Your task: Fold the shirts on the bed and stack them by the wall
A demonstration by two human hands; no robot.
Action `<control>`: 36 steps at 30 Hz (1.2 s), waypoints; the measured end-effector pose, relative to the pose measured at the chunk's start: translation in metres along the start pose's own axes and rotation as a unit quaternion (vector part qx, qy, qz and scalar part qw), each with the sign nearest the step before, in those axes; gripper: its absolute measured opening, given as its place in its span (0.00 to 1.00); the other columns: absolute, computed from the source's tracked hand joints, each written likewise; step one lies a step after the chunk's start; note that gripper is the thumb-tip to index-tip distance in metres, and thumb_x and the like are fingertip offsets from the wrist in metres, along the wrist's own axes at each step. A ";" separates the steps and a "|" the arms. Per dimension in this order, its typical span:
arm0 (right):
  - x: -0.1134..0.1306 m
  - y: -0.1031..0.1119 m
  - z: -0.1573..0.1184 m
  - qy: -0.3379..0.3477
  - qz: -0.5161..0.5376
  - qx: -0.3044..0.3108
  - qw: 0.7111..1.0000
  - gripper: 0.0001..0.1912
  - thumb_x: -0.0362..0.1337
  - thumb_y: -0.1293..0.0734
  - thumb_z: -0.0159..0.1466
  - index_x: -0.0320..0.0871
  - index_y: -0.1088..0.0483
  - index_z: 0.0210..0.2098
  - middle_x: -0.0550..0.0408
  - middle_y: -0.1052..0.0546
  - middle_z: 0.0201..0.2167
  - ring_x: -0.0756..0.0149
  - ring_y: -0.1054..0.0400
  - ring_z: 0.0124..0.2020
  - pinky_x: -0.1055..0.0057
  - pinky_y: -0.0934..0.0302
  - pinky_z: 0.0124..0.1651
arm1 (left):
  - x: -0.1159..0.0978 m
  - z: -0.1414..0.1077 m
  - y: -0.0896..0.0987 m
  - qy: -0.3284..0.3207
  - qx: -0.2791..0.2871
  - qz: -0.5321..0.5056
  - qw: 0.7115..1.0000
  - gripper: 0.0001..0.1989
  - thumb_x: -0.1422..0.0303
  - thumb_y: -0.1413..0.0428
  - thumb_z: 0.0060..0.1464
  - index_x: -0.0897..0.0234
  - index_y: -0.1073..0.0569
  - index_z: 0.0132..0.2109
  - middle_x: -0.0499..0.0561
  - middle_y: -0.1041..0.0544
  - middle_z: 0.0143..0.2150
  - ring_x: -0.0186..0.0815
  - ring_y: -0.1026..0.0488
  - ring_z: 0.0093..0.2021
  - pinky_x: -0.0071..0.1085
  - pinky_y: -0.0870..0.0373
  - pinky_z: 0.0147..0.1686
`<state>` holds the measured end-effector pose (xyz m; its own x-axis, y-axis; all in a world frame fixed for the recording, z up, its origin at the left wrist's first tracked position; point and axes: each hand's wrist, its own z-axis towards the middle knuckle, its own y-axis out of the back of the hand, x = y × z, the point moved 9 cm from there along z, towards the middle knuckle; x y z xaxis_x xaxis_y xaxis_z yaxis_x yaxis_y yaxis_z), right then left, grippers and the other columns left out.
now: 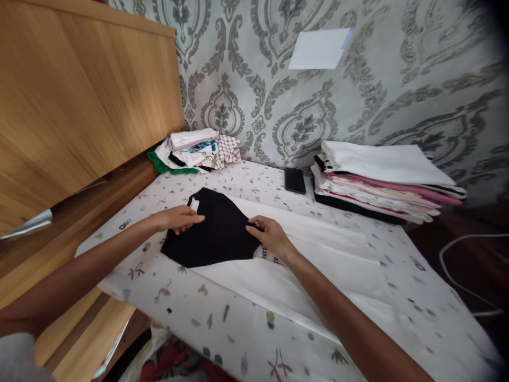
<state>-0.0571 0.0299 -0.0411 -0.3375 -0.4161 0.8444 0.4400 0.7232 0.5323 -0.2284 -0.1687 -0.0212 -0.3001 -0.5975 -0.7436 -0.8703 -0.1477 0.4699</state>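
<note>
A black garment (214, 228) with a small white tag at its upper left lies on the printed table cover, over the left end of a long white cloth (318, 254). Whether the black and white parts are one piece, I cannot tell. My left hand (181, 218) pinches the black fabric beside the tag, at its left edge. At the right corner of the black fabric, my right hand (270, 233) holds the edge between thumb and fingers. Dark printed letters on a pale strip show just under the right hand, partly hidden by it.
Folded clothes stand in a tall stack (382, 180) at the back right. Beside it lies a black phone-like object (295, 180). A smaller clothes pile (199, 151) sits at the back left, near a wooden cabinet (87, 79). A white cable (445, 265) hangs at the right.
</note>
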 end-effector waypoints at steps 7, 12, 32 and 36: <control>0.006 0.003 -0.007 0.060 0.050 0.020 0.997 0.21 0.34 0.30 0.55 0.47 0.29 0.48 0.60 0.29 0.31 0.69 0.34 0.30 0.70 0.36 0.34 | -0.018 0.039 -0.005 -0.040 -0.074 0.014 0.996 0.14 0.62 0.37 0.44 0.62 0.32 0.34 0.39 0.39 0.19 0.27 0.45 0.17 0.25 0.51 0.19; 0.015 0.010 -0.012 0.100 -0.046 -0.084 0.990 0.23 0.32 0.31 0.57 0.47 0.30 0.52 0.54 0.29 0.39 0.66 0.34 0.33 0.62 0.33 0.42 | -0.015 0.019 0.006 -0.062 -0.148 0.172 0.972 0.06 0.66 0.43 0.51 0.61 0.31 0.37 0.43 0.30 0.24 0.32 0.34 0.24 0.27 0.41 0.26; -0.012 0.030 -0.143 0.153 -0.307 -0.010 0.939 0.29 0.44 0.42 0.73 0.40 0.46 0.70 0.40 0.49 0.73 0.59 0.60 0.75 0.53 0.56 0.73 | -0.043 -0.017 -0.132 -0.411 -0.187 0.460 0.765 0.33 0.49 0.64 0.67 0.58 0.43 0.72 0.55 0.39 0.71 0.48 0.43 0.71 0.51 0.49 0.68; -0.040 0.065 -0.165 0.104 -0.323 -0.027 0.940 0.28 0.45 0.43 0.73 0.41 0.45 0.69 0.41 0.48 0.73 0.58 0.60 0.75 0.50 0.59 0.73 | -0.043 -0.017 -0.133 -0.424 -0.202 0.453 0.758 0.33 0.51 0.62 0.66 0.54 0.48 0.73 0.53 0.40 0.72 0.50 0.43 0.71 0.55 0.47 0.67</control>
<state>0.1227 0.0023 -0.0307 -0.3820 -0.8615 0.3345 0.2432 0.2555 0.9357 -0.0929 -0.1363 -0.0436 -0.9951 0.0981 0.0137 -0.0175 -0.3110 0.9503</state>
